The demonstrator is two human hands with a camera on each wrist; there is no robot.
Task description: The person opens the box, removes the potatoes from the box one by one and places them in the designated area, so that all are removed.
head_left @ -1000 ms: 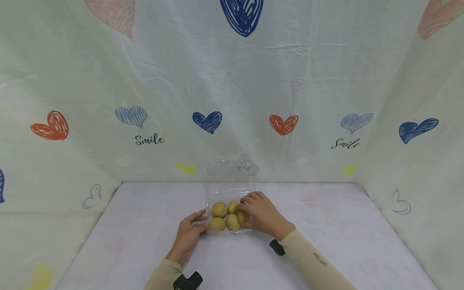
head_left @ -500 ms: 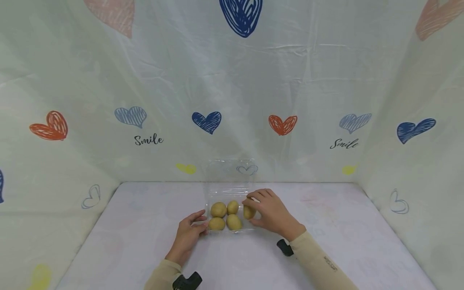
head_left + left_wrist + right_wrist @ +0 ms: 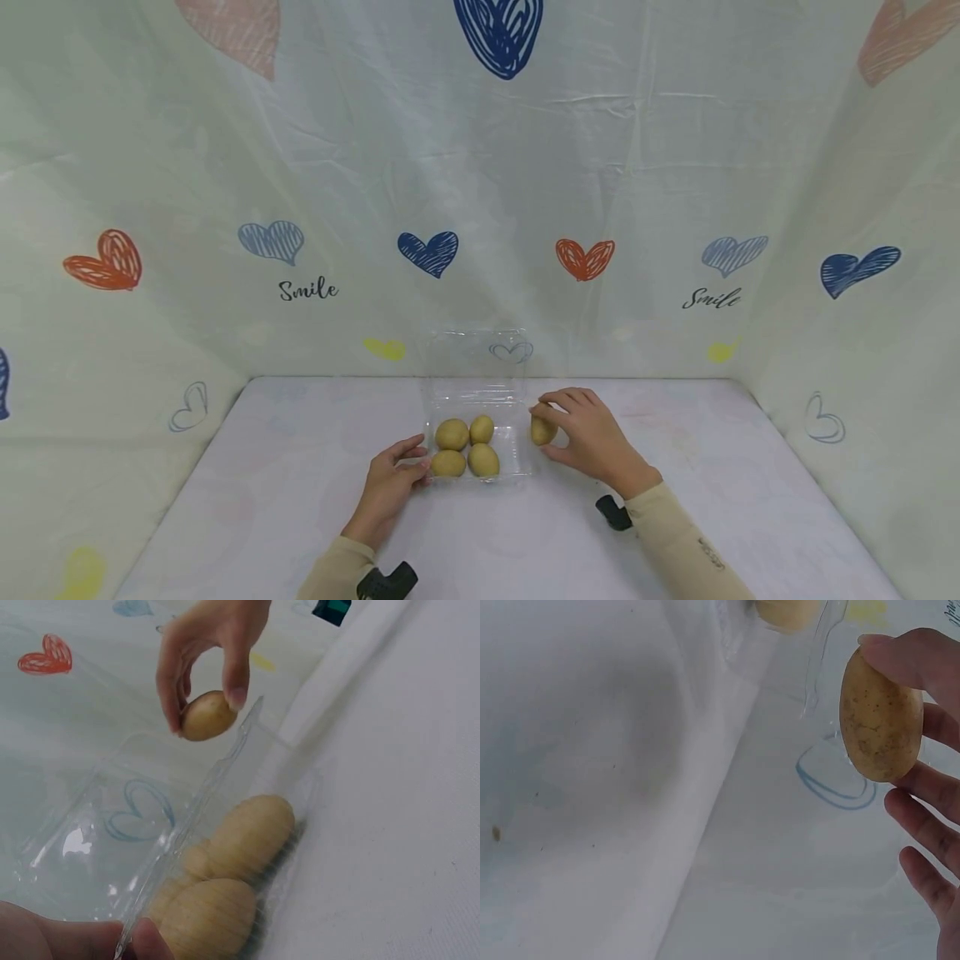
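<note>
A clear plastic clamshell container (image 3: 516,450) lies on the table with its lid (image 3: 468,362) standing up at the back. Several potatoes (image 3: 483,460) fill its left and middle parts; the right end is bare. At the left wall, my left hand (image 3: 388,487) pinches the rim between thumb and fingers, and the left wrist view shows the thumb (image 3: 150,941) against the plastic. Just beyond the right wall, my right hand (image 3: 596,437) grips one oval potato (image 3: 881,716) between thumb and fingers. That potato is raised, and brown specks mark its yellow skin.
The white-covered table (image 3: 675,500) reaches back to a pale curtain (image 3: 495,167) printed with hearts and "Smile". Black devices are strapped at both wrists, such as the right wrist camera (image 3: 614,512).
My right hand has lifted one potato from the container's right end and carried it rightward past the wall. A front potato shifted slightly. The left hand stays at the rim.
</note>
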